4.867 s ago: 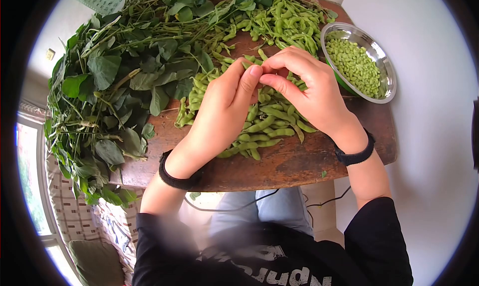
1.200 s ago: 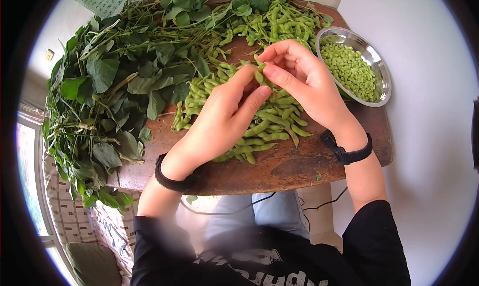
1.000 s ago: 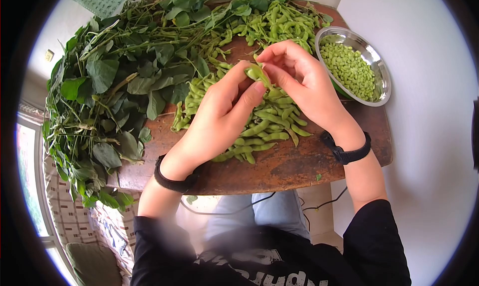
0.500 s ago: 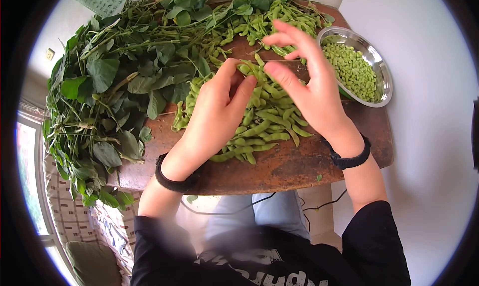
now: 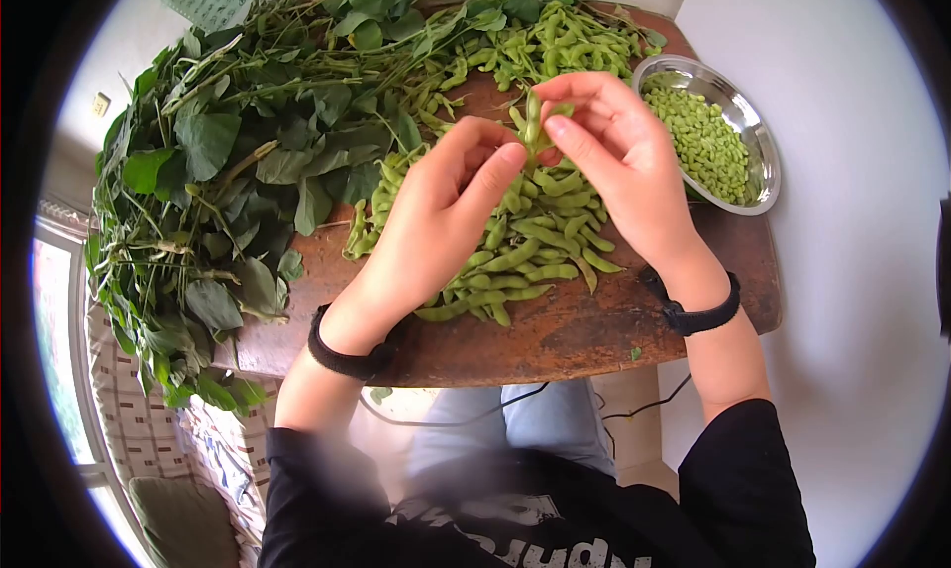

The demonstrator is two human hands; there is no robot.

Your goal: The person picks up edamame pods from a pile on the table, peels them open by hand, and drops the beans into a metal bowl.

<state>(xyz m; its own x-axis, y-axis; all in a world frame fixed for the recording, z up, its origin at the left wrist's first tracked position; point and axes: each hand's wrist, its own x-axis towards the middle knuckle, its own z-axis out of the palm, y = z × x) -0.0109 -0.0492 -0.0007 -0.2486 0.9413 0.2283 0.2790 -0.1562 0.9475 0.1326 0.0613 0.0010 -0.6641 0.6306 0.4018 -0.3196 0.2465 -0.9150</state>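
Observation:
Above a pile of green bean pods (image 5: 525, 256) on the wooden table, both hands are raised close together. My right hand (image 5: 619, 152) pinches a green pod (image 5: 533, 122) between thumb and fingers. My left hand (image 5: 446, 202) is at the lower left of that pod, its thumb and fingers pressed together; whatever lies between them is hidden. Shelled beans (image 5: 698, 137) fill part of a metal bowl (image 5: 763, 177) to the right of my right hand.
Leafy stalks (image 5: 238, 172) cover the left side of the wooden table (image 5: 634, 315). Another heap of pods (image 5: 575, 43) lies at the back. A white wall (image 5: 852, 271) stands on the right. A dark cushion (image 5: 183, 523) is at the lower left.
My right hand has closed from spread fingers into a pinch on a pod and moved slightly down. My left hand has shifted a little to the right.

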